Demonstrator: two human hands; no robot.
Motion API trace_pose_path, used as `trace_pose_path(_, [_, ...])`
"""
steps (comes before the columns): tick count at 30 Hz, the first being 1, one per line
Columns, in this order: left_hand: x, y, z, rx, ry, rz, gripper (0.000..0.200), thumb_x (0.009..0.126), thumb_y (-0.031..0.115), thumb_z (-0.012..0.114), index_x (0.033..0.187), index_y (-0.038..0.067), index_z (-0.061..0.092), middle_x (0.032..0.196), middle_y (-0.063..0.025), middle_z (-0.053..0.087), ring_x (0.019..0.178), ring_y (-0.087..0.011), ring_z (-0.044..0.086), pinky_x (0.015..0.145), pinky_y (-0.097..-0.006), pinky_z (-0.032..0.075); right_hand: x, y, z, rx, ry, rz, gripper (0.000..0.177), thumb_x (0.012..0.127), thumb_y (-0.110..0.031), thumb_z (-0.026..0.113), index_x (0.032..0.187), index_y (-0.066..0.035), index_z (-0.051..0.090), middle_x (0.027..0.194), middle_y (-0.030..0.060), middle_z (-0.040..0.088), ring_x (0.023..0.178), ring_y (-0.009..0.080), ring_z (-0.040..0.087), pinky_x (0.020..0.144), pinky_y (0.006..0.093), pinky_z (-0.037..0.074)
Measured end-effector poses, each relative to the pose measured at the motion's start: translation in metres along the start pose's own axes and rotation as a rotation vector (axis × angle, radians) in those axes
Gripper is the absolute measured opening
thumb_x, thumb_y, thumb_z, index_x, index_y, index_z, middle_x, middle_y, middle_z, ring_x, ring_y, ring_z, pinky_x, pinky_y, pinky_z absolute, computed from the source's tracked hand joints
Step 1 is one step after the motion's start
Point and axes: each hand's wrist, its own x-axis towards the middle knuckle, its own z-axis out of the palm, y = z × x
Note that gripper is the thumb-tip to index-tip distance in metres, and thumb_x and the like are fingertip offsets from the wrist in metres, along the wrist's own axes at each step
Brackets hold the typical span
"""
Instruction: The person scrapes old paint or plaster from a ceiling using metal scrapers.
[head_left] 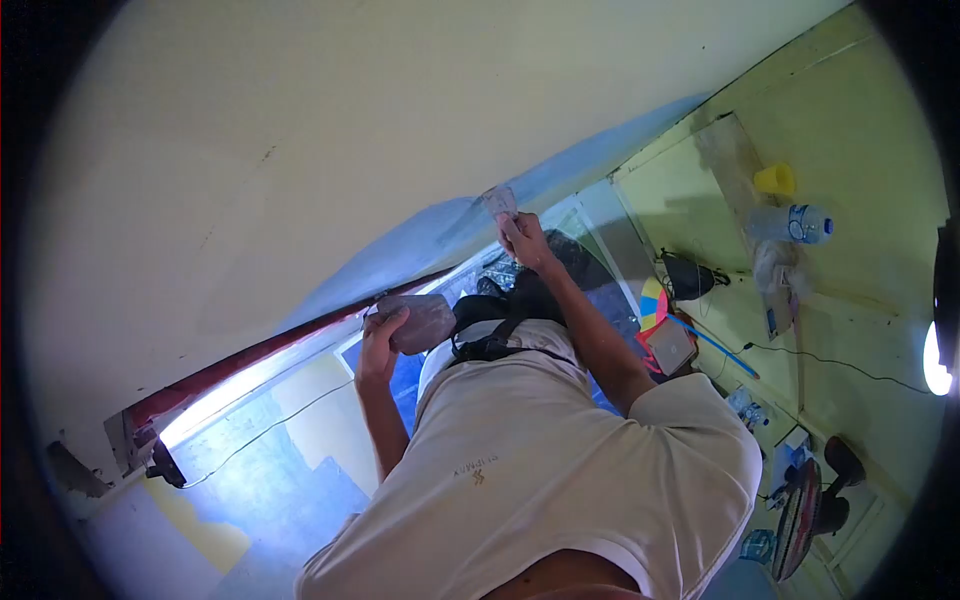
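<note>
My right hand is closed around a putty knife, its smeared greyish blade close against the blue lower part of the wall. Lower and to the left, my left hand grips a flat, roughly rectangular greyish-brown board by its left side. Its face looks smeared, and it is held out in front of my waist, below the wall's blue patch. My thumb lies over the board's near face; the other fingers are mostly hidden behind it.
A bright lamp with a cable glows at left. On the right, a yellow cup and a plastic bottle stand on a ledge. A black bag, a blue rod and a fan are also there.
</note>
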Motion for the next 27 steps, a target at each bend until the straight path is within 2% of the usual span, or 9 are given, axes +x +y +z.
trace_pose_path(7, [-0.001,0.023,-0.004,0.042,-0.005,-0.014,0.028,0.087,0.01,0.064,0.111,-0.003,0.062,0.107,-0.0119,0.067,0.098,-0.0216,0.065,0.091,-0.0352,0.049,0.0,-0.019,0.013,0.062,0.03,0.028,0.053,0.099,-0.041,0.05,0.058,-0.006,0.047,0.047,-0.0011,0.044,0.039,0.0067,0.042,0.037,0.0246,0.031])
trace_pose_path(11, [-0.004,0.017,-0.01,0.058,-0.006,-0.024,0.026,0.086,0.009,0.064,0.11,-0.002,0.063,0.106,-0.0116,0.067,0.099,-0.0214,0.065,0.09,-0.0346,0.049,-0.001,0.006,0.013,0.085,0.067,0.018,0.051,0.099,-0.039,0.051,0.06,-0.007,0.048,0.047,-0.0008,0.043,0.038,0.0068,0.041,0.036,0.0244,0.031])
trace_pose_path(13, [-0.003,0.013,-0.018,0.082,0.004,-0.016,0.025,0.086,0.009,0.064,0.109,-0.002,0.063,0.105,-0.0114,0.067,0.098,-0.0211,0.065,0.089,-0.0344,0.049,0.0,-0.004,0.016,0.076,0.066,-0.034,0.049,0.099,-0.037,0.05,0.061,-0.007,0.047,0.047,-0.0008,0.043,0.037,0.007,0.04,0.036,0.0242,0.031])
trace_pose_path(16, [-0.004,0.002,-0.026,0.078,0.017,-0.047,0.024,0.086,0.009,0.064,0.108,-0.001,0.063,0.104,-0.0111,0.067,0.096,-0.0205,0.065,0.088,-0.0343,0.049,-0.002,-0.024,0.024,0.096,0.082,0.021,0.048,0.099,-0.037,0.05,0.062,-0.007,0.047,0.048,-0.0007,0.043,0.037,0.007,0.04,0.035,0.0242,0.031])
trace_pose_path(20, [-0.007,0.009,-0.033,0.102,-0.026,-0.056,0.024,0.085,0.008,0.065,0.107,-0.001,0.064,0.103,-0.0107,0.068,0.096,-0.0193,0.065,0.087,-0.0334,0.049,-0.008,0.004,0.024,0.201,0.118,0.016,0.045,0.099,-0.038,0.05,0.067,-0.007,0.048,0.048,-0.0008,0.042,0.036,0.0069,0.038,0.034,0.0246,0.031])
trace_pose_path(23, [-0.007,0.01,-0.036,0.123,-0.02,-0.056,0.024,0.086,0.009,0.065,0.108,0.0,0.064,0.103,-0.0097,0.068,0.096,-0.0191,0.065,0.086,-0.0325,0.05,0.001,-0.029,0.035,0.261,0.102,0.009,0.044,0.099,-0.039,0.05,0.068,-0.007,0.048,0.049,-0.0007,0.042,0.036,0.0067,0.038,0.034,0.024,0.03])
trace_pose_path(27, [-0.006,0.015,-0.034,0.124,-0.02,-0.014,0.017,0.085,0.011,0.068,0.097,-0.001,0.067,0.093,-0.0074,0.069,0.085,-0.015,0.066,0.078,-0.0283,0.05,-0.001,-0.013,0.027,0.168,0.127,-0.025,0.046,0.099,-0.04,0.051,0.067,-0.007,0.048,0.048,-0.0011,0.041,0.037,0.0068,0.038,0.034,0.0243,0.029])
